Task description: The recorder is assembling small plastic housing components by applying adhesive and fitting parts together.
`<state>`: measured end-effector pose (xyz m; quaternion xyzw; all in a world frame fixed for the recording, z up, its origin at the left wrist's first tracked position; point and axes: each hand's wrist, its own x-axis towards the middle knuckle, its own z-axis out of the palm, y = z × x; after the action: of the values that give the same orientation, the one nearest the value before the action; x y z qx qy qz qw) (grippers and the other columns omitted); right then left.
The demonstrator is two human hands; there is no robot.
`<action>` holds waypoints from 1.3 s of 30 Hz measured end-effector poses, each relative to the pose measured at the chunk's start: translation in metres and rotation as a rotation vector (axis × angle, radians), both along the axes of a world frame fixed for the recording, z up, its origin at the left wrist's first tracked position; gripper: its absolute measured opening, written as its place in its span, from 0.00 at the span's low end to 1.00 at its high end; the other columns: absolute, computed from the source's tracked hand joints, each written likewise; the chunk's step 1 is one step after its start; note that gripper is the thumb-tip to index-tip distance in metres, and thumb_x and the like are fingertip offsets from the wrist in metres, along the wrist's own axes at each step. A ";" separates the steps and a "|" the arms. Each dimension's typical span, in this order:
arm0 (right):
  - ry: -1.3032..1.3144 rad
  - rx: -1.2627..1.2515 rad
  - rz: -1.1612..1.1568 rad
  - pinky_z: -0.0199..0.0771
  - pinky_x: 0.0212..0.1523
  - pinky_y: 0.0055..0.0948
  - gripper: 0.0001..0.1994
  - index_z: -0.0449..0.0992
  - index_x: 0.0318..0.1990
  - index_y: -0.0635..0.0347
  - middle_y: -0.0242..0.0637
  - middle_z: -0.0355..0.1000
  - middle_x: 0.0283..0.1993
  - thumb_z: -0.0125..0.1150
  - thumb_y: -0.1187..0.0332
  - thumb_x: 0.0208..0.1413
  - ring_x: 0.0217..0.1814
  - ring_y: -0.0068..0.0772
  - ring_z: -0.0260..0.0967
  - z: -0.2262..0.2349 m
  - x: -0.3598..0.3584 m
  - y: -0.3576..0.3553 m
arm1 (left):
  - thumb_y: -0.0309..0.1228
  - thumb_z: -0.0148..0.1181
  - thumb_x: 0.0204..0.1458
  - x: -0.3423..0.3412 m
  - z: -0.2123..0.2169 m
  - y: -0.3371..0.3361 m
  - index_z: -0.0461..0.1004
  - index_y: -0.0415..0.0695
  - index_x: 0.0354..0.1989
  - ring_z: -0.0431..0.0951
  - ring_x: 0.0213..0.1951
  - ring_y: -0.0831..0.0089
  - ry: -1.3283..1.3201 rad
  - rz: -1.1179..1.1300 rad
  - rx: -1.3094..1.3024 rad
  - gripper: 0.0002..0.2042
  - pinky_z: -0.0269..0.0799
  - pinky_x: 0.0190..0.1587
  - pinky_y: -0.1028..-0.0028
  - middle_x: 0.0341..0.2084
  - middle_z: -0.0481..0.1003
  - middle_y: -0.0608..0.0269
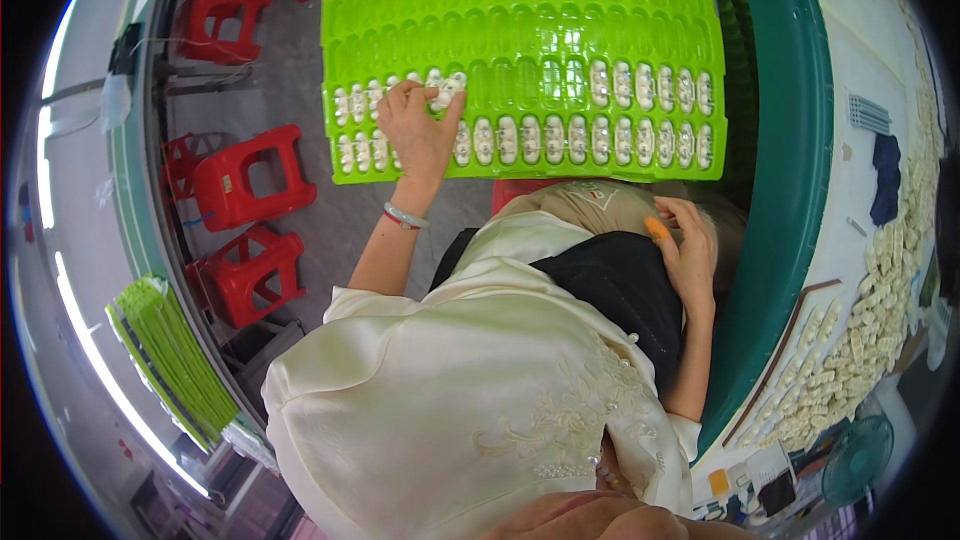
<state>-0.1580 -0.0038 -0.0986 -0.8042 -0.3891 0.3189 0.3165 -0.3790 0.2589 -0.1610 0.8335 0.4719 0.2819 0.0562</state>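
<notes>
A bright green moulded tray point(530, 30) with rows of oval pockets lies in front of me. Its nearest row is lined with small white oval pieces point(507, 140), and the row behind has such pieces at both ends. Over the left part of that second row, my left hand point(418, 135) pinches a white oval piece point(454, 86) between thumb and fingers. A pale bangle and a red band circle that wrist. By my lap, near the tray's right front corner, my right hand point(690, 250) has its fingers apart and holds nothing I can see. An orange finger cover point(657, 228) sits on one digit.
Red plastic stools point(250, 180) stand on the grey floor to the left. A stack of green trays point(170, 360) is at lower left. Along the right runs a green-edged white table point(830, 190) with a heap of white pieces point(840, 360) and a green fan point(858, 460).
</notes>
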 end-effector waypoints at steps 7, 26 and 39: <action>0.069 -0.054 -0.041 0.68 0.42 0.31 0.16 0.70 0.44 0.64 0.43 0.68 0.40 0.58 0.81 0.43 0.40 0.38 0.69 -0.002 0.003 0.001 | 0.39 0.66 0.36 0.015 0.005 0.001 0.71 0.42 0.30 0.64 0.41 0.58 0.260 0.084 -0.027 0.16 0.57 0.43 0.62 0.37 0.66 0.57; 0.156 -0.069 -0.036 0.69 0.42 0.30 0.18 0.69 0.45 0.64 0.41 0.69 0.42 0.57 0.83 0.42 0.40 0.35 0.70 -0.018 0.029 0.013 | 0.34 0.63 0.43 0.033 0.016 -0.002 0.65 0.36 0.43 0.73 0.28 0.60 0.371 0.091 -0.243 0.22 0.68 0.29 0.66 0.26 0.70 0.53; 0.176 -0.019 -0.088 0.70 0.41 0.28 0.16 0.70 0.44 0.64 0.41 0.69 0.40 0.57 0.81 0.44 0.39 0.34 0.70 -0.020 0.028 0.002 | 0.32 0.64 0.42 0.074 0.027 -0.003 0.70 0.40 0.42 0.71 0.33 0.60 0.140 -0.257 -0.151 0.18 0.67 0.34 0.66 0.30 0.68 0.53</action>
<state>-0.1296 -0.0018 -0.1182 -0.7922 -0.3211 0.3778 0.3558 -0.3049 0.2563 -0.1337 0.8980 0.3839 0.1774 0.1212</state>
